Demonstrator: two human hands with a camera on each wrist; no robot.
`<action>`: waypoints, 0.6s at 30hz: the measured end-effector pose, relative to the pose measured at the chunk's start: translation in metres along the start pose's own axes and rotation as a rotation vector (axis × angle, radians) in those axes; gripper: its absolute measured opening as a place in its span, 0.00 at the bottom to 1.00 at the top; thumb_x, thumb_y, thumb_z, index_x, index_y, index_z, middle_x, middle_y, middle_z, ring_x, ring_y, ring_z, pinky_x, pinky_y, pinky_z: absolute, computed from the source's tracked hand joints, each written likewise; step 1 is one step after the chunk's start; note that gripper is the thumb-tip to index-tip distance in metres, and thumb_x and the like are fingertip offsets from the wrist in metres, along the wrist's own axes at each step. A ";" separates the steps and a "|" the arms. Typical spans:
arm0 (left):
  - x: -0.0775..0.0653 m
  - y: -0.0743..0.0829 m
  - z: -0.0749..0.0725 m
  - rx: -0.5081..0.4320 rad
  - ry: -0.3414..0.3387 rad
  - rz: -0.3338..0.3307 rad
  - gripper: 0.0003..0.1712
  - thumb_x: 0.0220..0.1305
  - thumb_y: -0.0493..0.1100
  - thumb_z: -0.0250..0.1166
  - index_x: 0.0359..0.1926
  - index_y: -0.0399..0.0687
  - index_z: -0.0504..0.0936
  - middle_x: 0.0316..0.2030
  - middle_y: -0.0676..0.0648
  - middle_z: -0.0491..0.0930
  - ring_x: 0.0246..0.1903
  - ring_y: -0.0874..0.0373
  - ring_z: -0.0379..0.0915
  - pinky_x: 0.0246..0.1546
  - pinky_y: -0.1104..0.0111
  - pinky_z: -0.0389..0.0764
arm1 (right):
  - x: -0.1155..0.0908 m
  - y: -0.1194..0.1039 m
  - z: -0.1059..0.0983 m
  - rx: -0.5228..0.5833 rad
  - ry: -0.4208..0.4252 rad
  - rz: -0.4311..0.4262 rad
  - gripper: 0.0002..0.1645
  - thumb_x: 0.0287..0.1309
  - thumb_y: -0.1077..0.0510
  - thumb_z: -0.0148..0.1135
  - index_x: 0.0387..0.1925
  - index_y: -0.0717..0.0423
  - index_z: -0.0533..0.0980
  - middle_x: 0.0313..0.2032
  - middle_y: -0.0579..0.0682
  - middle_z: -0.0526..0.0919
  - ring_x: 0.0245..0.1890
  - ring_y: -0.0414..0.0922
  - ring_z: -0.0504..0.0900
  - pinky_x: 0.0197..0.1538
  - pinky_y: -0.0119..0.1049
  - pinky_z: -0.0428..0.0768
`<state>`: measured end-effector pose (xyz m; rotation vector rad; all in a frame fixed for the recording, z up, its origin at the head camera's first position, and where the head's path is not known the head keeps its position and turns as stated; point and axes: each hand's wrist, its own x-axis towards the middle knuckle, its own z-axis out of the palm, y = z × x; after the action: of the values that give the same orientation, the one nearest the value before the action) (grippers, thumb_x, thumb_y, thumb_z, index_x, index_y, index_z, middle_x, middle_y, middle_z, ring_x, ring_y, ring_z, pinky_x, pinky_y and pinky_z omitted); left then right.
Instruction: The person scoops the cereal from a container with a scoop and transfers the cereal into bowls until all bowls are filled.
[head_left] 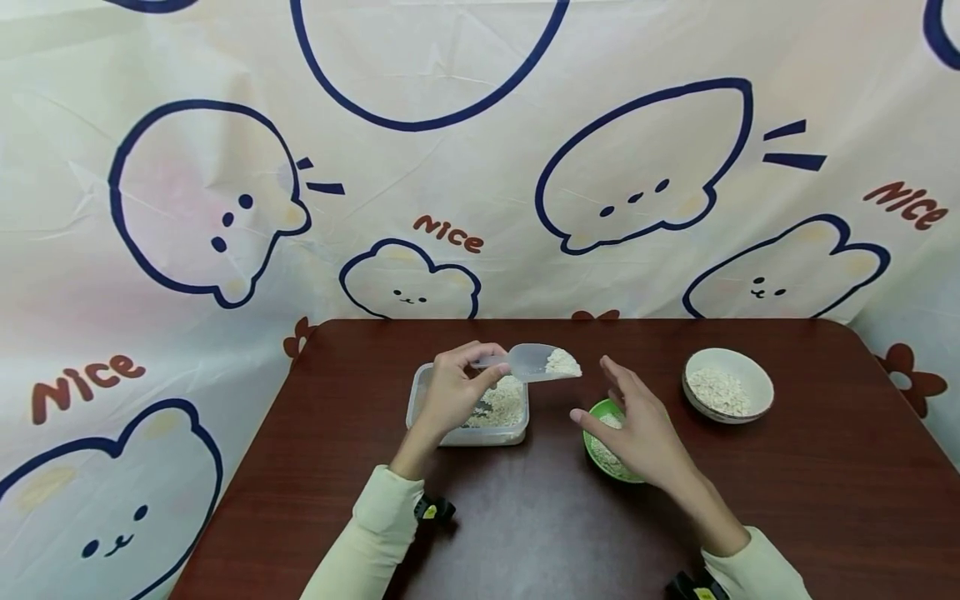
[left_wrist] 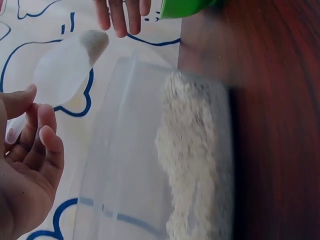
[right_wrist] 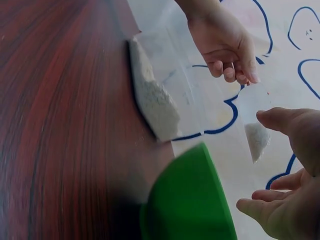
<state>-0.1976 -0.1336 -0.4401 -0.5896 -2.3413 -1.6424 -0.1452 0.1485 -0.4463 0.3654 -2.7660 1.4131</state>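
Note:
My left hand [head_left: 455,392] pinches the handle of a translucent plastic scoop [head_left: 529,362], with pale flakes like oats [head_left: 562,363] heaped toward its tip. It is raised over a clear plastic container [head_left: 487,437] partly filled with the same flakes [left_wrist: 192,150]. My right hand [head_left: 637,425] is above a green bowl [head_left: 597,460], thumb and fingers spread apart and holding nothing. Flakes show inside that bowl, partly hidden by the hand. In the right wrist view, the green bowl [right_wrist: 187,200] is seen from its side, below the thumb and fingers.
A white bowl [head_left: 763,385] of pale flakes stands at the right rear of the dark wooden table [head_left: 525,533]. Behind the table hangs a pale cloth [head_left: 480,167] printed with blue-outlined cartoon animals. A dark camera is strapped at each wrist.

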 end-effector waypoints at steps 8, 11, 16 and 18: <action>0.012 0.008 0.021 -0.007 -0.021 0.051 0.04 0.70 0.41 0.74 0.43 0.45 0.90 0.28 0.45 0.82 0.25 0.55 0.78 0.25 0.72 0.75 | -0.006 0.012 -0.023 -0.029 0.040 0.009 0.55 0.68 0.45 0.75 0.83 0.62 0.56 0.80 0.65 0.63 0.74 0.66 0.73 0.69 0.53 0.77; 0.016 0.009 0.030 -0.007 -0.028 0.055 0.05 0.70 0.41 0.74 0.43 0.46 0.90 0.28 0.45 0.84 0.25 0.53 0.80 0.27 0.72 0.77 | -0.009 0.016 -0.030 -0.033 0.042 0.019 0.56 0.68 0.45 0.74 0.83 0.62 0.55 0.80 0.65 0.63 0.74 0.67 0.73 0.69 0.53 0.77; 0.021 0.013 0.043 -0.028 -0.042 0.048 0.05 0.70 0.40 0.75 0.43 0.45 0.90 0.30 0.44 0.84 0.26 0.46 0.83 0.28 0.71 0.80 | -0.013 0.024 -0.041 -0.026 0.041 0.043 0.57 0.69 0.45 0.74 0.84 0.63 0.54 0.81 0.67 0.61 0.74 0.69 0.72 0.68 0.53 0.76; 0.024 0.015 0.049 -0.033 -0.047 0.048 0.04 0.69 0.39 0.75 0.43 0.45 0.90 0.30 0.44 0.84 0.26 0.46 0.82 0.28 0.72 0.80 | -0.015 0.027 -0.046 -0.036 0.048 0.049 0.57 0.69 0.45 0.74 0.84 0.64 0.53 0.81 0.67 0.60 0.74 0.70 0.71 0.67 0.53 0.76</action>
<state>-0.2099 -0.0791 -0.4352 -0.6924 -2.3176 -1.6669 -0.1409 0.2032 -0.4423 0.2617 -2.7763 1.3617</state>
